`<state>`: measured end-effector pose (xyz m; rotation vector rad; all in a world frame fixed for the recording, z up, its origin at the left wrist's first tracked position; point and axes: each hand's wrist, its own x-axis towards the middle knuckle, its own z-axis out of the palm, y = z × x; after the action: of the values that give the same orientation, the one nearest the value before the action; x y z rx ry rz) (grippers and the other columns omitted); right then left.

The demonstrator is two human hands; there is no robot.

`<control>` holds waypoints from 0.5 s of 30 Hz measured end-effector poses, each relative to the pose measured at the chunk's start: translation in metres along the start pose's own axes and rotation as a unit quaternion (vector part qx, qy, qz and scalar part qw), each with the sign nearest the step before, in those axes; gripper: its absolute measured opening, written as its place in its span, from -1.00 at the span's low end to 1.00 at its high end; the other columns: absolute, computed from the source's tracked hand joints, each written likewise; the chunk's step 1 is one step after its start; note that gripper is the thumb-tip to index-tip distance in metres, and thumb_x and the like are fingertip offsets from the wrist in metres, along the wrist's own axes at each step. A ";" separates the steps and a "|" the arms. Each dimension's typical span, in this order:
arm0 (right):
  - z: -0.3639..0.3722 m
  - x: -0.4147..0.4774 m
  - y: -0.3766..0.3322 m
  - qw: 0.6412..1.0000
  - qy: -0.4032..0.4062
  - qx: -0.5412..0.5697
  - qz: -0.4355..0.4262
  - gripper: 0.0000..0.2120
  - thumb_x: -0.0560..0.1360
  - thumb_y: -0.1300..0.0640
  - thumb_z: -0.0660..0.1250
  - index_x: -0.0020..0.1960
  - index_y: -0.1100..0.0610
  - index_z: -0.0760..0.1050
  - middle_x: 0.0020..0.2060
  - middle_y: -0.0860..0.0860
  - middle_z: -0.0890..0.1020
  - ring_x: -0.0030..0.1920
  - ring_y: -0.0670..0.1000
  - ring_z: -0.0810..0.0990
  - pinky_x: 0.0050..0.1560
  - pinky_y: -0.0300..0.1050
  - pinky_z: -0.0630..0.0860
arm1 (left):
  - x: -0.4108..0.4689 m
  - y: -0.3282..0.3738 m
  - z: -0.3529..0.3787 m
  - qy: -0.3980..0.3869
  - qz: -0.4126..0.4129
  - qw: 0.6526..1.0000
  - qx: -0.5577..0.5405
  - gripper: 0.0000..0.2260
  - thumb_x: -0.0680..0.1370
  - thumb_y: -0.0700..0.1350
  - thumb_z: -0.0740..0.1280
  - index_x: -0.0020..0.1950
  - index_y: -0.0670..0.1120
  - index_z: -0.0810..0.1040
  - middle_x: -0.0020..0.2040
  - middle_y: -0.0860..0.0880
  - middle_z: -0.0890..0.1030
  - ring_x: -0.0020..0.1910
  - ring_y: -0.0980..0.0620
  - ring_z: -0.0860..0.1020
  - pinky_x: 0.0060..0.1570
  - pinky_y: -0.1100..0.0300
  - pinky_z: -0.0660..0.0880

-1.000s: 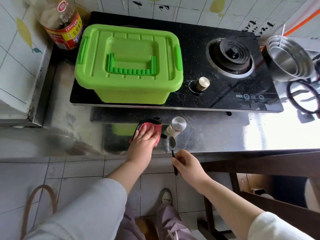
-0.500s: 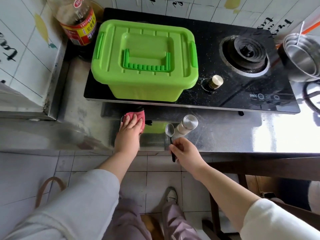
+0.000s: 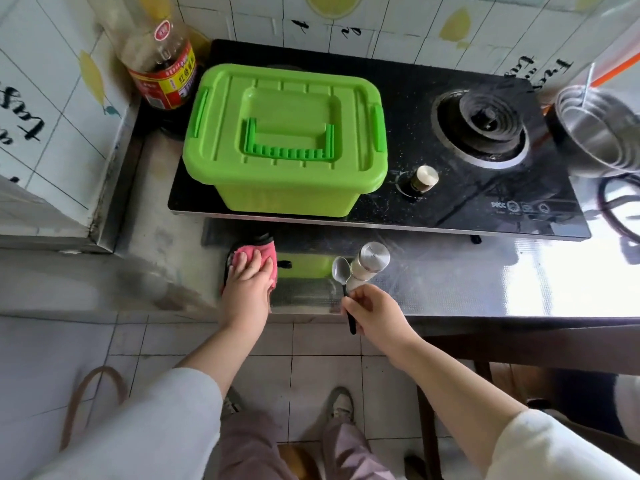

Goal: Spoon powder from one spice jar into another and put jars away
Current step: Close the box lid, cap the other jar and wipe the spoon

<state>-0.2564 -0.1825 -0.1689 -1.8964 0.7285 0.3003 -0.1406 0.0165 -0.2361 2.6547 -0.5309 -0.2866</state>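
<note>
**Spoon gripped, jar standing in front of the green box**

The glossy black glass stove [image 3: 450, 206] lies under the green box [image 3: 284, 133], a rounded rectangular plastic tub with its ribbed lid clipped on and its handle folded flat. The brushed steel counter [image 3: 450, 282] runs in front of the box. Behind the box's left corner stands a clear plastic bottle [image 3: 162, 77] with a red and yellow label. Far to the box's right sits a nest of shiny steel bowls [image 3: 599, 133].

In front of the box's left half, your left hand [image 3: 247, 289] lies flat, fingers straight, pressing a soft pink cloth [image 3: 267, 252] onto the counter. In front of its right corner, your right hand [image 3: 374, 310] curls around the thin black handle of the spoon [image 3: 341, 270], its pale oval bowl pointing up. Just beside the spoon stands the spice jar [image 3: 369, 263], a small cylinder of white powder under a smooth steel cap. Whether your fingers touch its base cannot be told.
</note>
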 end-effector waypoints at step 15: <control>-0.028 -0.021 0.020 1.000 -0.020 0.019 -0.010 -0.85 0.55 0.13 0.29 -0.19 0.11 0.43 -0.36 -0.08 0.59 -0.42 -0.16 0.44 -0.29 -0.25 0.39 | -0.041 0.080 0.055 -0.078 0.153 0.983 -0.068 -0.49 0.43 -0.34 0.05 0.30 -0.14 0.55 0.38 -0.14 0.47 0.43 -0.27 0.30 0.40 -0.17 0.10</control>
<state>-0.2880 -0.2053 -0.1609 -1.8565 0.6840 0.3088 -0.2189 -0.0540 -0.2454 2.3866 -0.9241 -0.4215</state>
